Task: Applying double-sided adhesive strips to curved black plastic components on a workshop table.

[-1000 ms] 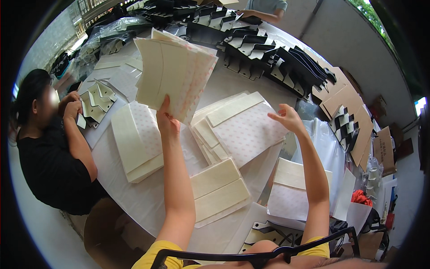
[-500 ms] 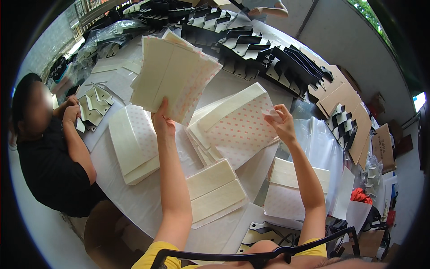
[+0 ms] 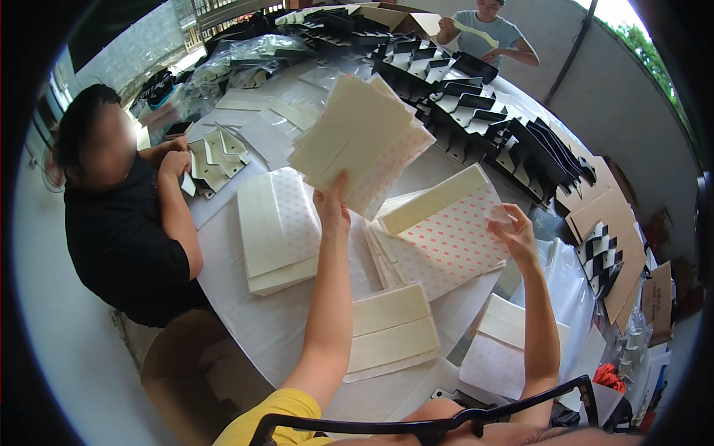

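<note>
My left hand (image 3: 335,204) is closed on the lower edge of a fanned stack of cream sheets (image 3: 357,137), raised above the table; a red-printed face shows at its right side. My right hand (image 3: 517,234) pinches the right corner of a red-printed backing sheet (image 3: 454,238), which lies on top of another pile with a cream strip along its upper edge. Between and below my forearms rests a pile of cream sheets (image 3: 390,334). A further cream pile (image 3: 260,230) sits left of my left forearm, and another (image 3: 494,349) lies beside my right forearm.
A co-worker in black (image 3: 130,223) at the left handles a zigzag cream part (image 3: 219,160). Another person (image 3: 494,37) stands at the far side holding a pale strip. Rows of black brackets (image 3: 476,111) fill the back; cardboard (image 3: 606,223) and clear plastic (image 3: 554,275) lie right.
The whole view has shifted, so the table and things appear farther right. The far person's upper body now shows. Both my hands keep their holds.
</note>
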Available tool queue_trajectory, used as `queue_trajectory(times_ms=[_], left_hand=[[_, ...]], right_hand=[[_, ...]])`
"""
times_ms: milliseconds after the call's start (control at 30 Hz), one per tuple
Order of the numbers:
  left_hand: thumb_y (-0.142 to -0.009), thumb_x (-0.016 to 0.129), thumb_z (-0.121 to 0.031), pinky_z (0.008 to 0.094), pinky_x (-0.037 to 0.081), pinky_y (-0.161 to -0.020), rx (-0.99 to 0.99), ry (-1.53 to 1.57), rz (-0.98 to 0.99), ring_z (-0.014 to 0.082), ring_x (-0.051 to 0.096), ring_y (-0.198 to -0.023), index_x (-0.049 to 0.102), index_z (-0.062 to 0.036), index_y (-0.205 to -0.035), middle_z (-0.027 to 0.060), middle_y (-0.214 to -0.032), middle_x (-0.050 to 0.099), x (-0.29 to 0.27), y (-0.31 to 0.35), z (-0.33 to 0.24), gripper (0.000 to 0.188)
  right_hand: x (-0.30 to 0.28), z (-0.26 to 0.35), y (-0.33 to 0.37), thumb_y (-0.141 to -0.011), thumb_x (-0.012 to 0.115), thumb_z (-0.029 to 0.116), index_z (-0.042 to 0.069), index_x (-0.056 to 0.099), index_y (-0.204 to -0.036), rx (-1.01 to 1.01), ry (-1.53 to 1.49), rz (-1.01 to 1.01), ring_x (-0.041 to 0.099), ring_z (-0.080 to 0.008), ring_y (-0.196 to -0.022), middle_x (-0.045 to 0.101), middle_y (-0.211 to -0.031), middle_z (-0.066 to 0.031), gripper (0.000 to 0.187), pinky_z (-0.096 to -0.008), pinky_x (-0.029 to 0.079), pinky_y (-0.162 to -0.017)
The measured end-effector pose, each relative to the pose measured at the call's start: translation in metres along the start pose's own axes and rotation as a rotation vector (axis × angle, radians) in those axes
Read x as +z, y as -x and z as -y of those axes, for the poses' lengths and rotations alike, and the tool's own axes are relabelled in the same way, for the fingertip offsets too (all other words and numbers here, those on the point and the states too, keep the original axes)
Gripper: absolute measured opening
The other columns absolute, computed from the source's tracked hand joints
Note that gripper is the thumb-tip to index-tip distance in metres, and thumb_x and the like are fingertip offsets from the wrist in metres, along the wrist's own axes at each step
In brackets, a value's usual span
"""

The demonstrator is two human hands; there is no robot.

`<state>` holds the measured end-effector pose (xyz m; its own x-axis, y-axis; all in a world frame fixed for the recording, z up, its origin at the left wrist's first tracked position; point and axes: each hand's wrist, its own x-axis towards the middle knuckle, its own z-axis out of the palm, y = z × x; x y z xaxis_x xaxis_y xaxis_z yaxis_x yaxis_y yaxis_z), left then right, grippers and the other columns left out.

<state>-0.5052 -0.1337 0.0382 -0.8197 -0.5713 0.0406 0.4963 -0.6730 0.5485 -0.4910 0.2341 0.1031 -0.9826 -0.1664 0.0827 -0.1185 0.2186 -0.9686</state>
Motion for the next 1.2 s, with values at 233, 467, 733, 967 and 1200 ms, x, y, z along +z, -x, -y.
queue_trajectory(times_ms=[233, 467, 733, 967, 1200], left_hand=[[-0.076, 0.076, -0.003, 0.0280, 0.049, -0.085, 0.027, -0.369, -0.161, 0.0152, 0.063, -0.093, 0.063, -0.0011, -0.106, 0.0072, -0.103, 0.066, 0.001, 0.005, 0.002, 0.033], [-0.075, 0.077, -0.005, 0.0290, 0.048, -0.086, 0.011, -0.428, -0.192, 0.0168, 0.062, -0.092, 0.062, 0.0006, -0.107, 0.0082, -0.102, 0.065, 0.003, 0.005, 0.002, 0.036], [-0.083, 0.078, -0.023, 0.0293, 0.045, -0.086, 0.043, -0.496, -0.231, 0.0151, 0.060, -0.095, 0.063, -0.0003, -0.107, 0.0059, -0.103, 0.064, -0.001, 0.002, 0.003, 0.036], [-0.087, 0.073, -0.041, 0.0277, 0.044, -0.085, 0.037, -0.513, -0.264, 0.0136, 0.057, -0.090, 0.062, 0.0000, -0.099, 0.0037, -0.097, 0.062, -0.002, 0.001, 0.004, 0.044], [-0.090, 0.065, -0.052, 0.0267, 0.042, -0.082, -0.001, -0.483, -0.241, 0.0121, 0.053, -0.088, 0.062, 0.0013, -0.098, 0.0022, -0.094, 0.059, -0.008, -0.002, 0.006, 0.054]], right_hand=[[0.008, -0.009, -0.014, -0.078, 0.076, 0.003, 0.003, 0.059, -0.118, 0.100, 0.099, 0.012, 0.067, -0.0139, -0.087, 0.070, -0.102, -0.0092, 0.044, -0.0278, 0.055, -0.075], [0.007, -0.021, -0.017, -0.077, 0.078, 0.005, 0.001, 0.062, -0.116, 0.121, 0.111, 0.027, 0.066, -0.0145, -0.088, 0.069, -0.099, -0.0076, 0.043, -0.0278, 0.053, -0.079], [0.009, -0.021, -0.019, -0.077, 0.080, 0.010, 0.004, 0.063, -0.116, 0.134, 0.195, 0.042, 0.066, -0.0155, -0.089, 0.069, -0.101, -0.0086, 0.043, -0.0294, 0.053, -0.082], [0.020, -0.003, -0.008, -0.075, 0.082, 0.015, 0.005, 0.064, -0.113, -0.195, 0.784, -0.162, 0.063, -0.0198, -0.090, 0.065, -0.098, -0.0082, 0.043, -0.0311, 0.051, -0.077], [0.146, 0.017, -0.008, -0.075, 0.080, 0.026, 0.010, 0.072, -0.099, -0.642, 0.668, 0.217, 0.059, -0.0254, -0.093, 0.061, -0.098, -0.0084, 0.029, -0.0360, 0.051, -0.078]])
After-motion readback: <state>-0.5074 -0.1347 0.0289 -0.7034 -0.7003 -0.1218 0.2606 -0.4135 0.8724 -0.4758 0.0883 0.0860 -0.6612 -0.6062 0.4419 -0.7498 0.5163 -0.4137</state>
